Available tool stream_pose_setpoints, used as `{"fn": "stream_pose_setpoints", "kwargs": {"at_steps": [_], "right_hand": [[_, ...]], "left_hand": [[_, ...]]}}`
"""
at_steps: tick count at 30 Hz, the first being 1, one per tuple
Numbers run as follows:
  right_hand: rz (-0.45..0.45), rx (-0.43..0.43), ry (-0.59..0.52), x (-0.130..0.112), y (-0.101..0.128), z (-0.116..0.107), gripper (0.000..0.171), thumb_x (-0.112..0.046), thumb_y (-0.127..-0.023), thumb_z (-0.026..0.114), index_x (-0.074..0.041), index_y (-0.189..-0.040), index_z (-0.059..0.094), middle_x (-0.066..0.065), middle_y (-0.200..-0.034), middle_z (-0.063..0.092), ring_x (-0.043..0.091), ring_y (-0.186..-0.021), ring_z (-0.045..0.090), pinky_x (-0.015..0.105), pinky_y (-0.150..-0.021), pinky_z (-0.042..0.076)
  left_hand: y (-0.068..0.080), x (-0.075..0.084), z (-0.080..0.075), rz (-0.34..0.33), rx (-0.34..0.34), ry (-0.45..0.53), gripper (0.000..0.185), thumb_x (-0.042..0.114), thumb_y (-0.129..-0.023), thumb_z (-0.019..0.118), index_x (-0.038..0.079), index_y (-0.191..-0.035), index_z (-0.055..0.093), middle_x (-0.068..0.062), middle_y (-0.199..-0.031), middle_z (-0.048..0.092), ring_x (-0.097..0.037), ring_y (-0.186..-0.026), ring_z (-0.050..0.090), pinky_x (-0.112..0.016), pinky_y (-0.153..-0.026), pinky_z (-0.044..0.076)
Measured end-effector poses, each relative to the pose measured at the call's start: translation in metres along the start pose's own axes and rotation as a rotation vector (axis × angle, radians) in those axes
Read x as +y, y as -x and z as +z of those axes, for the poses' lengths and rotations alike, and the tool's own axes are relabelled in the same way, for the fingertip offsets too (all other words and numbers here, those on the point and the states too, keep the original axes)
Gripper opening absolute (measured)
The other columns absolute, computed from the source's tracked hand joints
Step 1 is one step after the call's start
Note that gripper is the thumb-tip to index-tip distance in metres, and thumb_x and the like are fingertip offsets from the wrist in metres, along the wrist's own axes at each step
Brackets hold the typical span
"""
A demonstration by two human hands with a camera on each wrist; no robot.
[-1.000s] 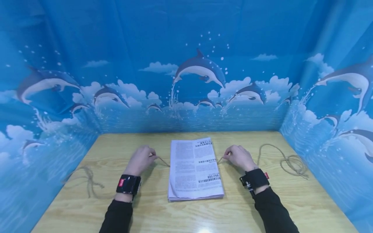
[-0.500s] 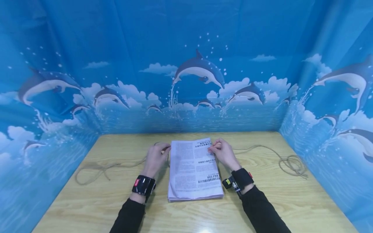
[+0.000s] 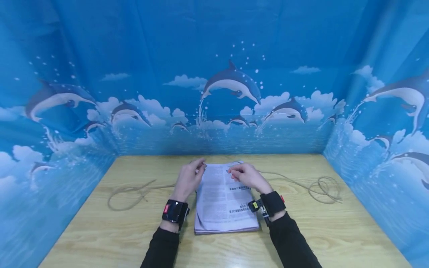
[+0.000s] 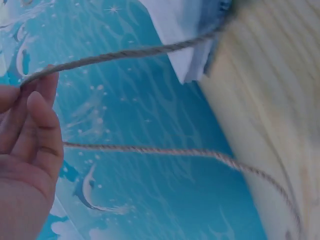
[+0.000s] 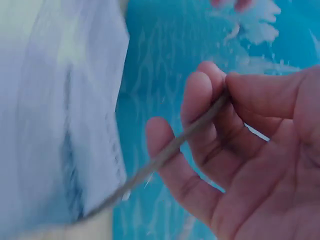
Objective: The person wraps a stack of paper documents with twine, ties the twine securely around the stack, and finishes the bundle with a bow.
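Observation:
A stack of folded newspapers [image 3: 222, 203] lies flat on the table in the head view. A twine cord [image 4: 135, 52] runs from under the stack up to both hands. My left hand [image 3: 188, 178] pinches the cord between thumb and fingers above the stack's far left corner; in the left wrist view the cord's tail hangs down from behind the fingers. My right hand [image 3: 248, 175] is over the far right part of the stack. In the right wrist view its thumb and fingertips pinch the twine [image 5: 165, 155], which slants down to the newspaper edge.
Loose cord [image 3: 129, 195] curls on the wooden table [image 3: 134, 230] at the left. A looped coil of it [image 3: 323, 190] lies at the right. A blue dolphin-print curtain [image 3: 214, 111] surrounds the back and sides.
Both hands have moved inward and up from beside the stack to over its far part, drawing the cord along. The loose cord on each side has shifted toward the middle.

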State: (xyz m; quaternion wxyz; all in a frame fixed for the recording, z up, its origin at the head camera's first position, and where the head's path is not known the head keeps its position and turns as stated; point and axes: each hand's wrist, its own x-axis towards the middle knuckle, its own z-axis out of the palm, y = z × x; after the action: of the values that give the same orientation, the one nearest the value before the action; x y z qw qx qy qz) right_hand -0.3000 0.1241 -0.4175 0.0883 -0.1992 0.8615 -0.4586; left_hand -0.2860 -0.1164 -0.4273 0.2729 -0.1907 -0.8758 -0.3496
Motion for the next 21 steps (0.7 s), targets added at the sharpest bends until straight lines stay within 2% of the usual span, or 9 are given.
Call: {"fn": "stream_pose_setpoints", "kwargs": {"at_steps": [3,7,9,12,15,17,19,21], "right_hand": [[-0.059,-0.053,0.075,-0.011,-0.006,0.01,0.027,-0.011,-0.104,0.044,-0.005,-0.113,0.069,0.021,-0.094,0.066,0.034,-0.077,0.059,0.028,-0.06,0.04],[-0.1,-0.06,0.147,-0.012,-0.012,0.018,0.029,-0.008,-0.104,0.043,-0.003,-0.118,0.067,0.021,-0.096,0.067,0.019,-0.066,0.051,0.027,-0.059,0.039],[-0.122,-0.035,0.184,-0.012,-0.013,0.021,0.029,-0.008,-0.103,0.043,-0.002,-0.118,0.068,0.019,-0.097,0.067,0.015,-0.065,0.05,0.027,-0.062,0.041],[-0.16,-0.014,0.258,-0.011,-0.014,0.026,0.027,-0.012,-0.103,0.046,0.0,-0.112,0.068,0.012,-0.08,0.061,0.012,-0.06,0.045,0.026,-0.06,0.039],[-0.193,-0.002,0.328,-0.011,-0.015,0.033,0.026,-0.018,-0.101,0.053,0.0,-0.112,0.069,0.003,-0.067,0.049,0.011,-0.058,0.04,0.025,-0.057,0.033],[-0.209,0.02,0.357,-0.011,-0.016,0.037,0.024,-0.021,-0.099,0.058,-0.004,-0.108,0.071,-0.001,-0.063,0.042,0.012,-0.057,0.037,0.024,-0.056,0.03],[-0.212,0.067,0.361,-0.011,-0.016,0.04,0.022,-0.026,-0.097,0.062,-0.01,-0.108,0.073,-0.004,-0.062,0.042,0.011,-0.057,0.038,0.025,-0.056,0.029],[-0.217,0.12,0.358,-0.011,-0.017,0.043,0.018,-0.029,-0.096,0.063,-0.015,-0.099,0.075,-0.006,-0.062,0.045,0.011,-0.058,0.041,0.025,-0.057,0.032]], "left_hand": [[-0.002,0.004,0.002,0.078,0.005,0.005,0.021,0.007,-0.092,0.067,0.006,-0.113,0.071,-0.008,-0.097,0.076,-0.019,-0.084,0.073,-0.029,-0.064,0.056],[-0.004,0.002,0.005,0.217,0.034,0.025,0.017,0.002,-0.088,0.07,0.006,-0.104,0.075,-0.008,-0.093,0.075,-0.019,-0.082,0.072,-0.03,-0.067,0.057],[-0.005,0.001,0.007,0.245,0.047,0.039,0.017,-0.001,-0.087,0.071,0.005,-0.102,0.075,-0.008,-0.091,0.075,-0.019,-0.079,0.071,-0.03,-0.069,0.057],[-0.005,0.001,0.01,0.244,0.032,0.077,0.017,-0.002,-0.086,0.07,0.005,-0.101,0.076,-0.008,-0.09,0.075,-0.015,-0.074,0.069,-0.026,-0.066,0.055],[-0.004,0.003,0.013,0.231,-0.008,0.119,0.017,0.0,-0.088,0.069,0.005,-0.102,0.076,-0.008,-0.091,0.075,-0.013,-0.073,0.067,-0.023,-0.066,0.054],[-0.003,0.004,0.015,0.227,-0.024,0.143,0.016,0.0,-0.088,0.069,0.004,-0.102,0.076,-0.008,-0.092,0.075,-0.013,-0.072,0.066,-0.022,-0.065,0.053],[-0.002,0.005,0.017,0.23,-0.018,0.152,0.016,0.0,-0.087,0.07,0.004,-0.102,0.076,-0.008,-0.092,0.076,-0.014,-0.073,0.066,-0.023,-0.065,0.053],[-0.001,0.006,0.02,0.237,-0.002,0.157,0.017,0.0,-0.085,0.072,0.005,-0.1,0.076,-0.007,-0.092,0.076,-0.015,-0.074,0.066,-0.024,-0.067,0.053]]}}
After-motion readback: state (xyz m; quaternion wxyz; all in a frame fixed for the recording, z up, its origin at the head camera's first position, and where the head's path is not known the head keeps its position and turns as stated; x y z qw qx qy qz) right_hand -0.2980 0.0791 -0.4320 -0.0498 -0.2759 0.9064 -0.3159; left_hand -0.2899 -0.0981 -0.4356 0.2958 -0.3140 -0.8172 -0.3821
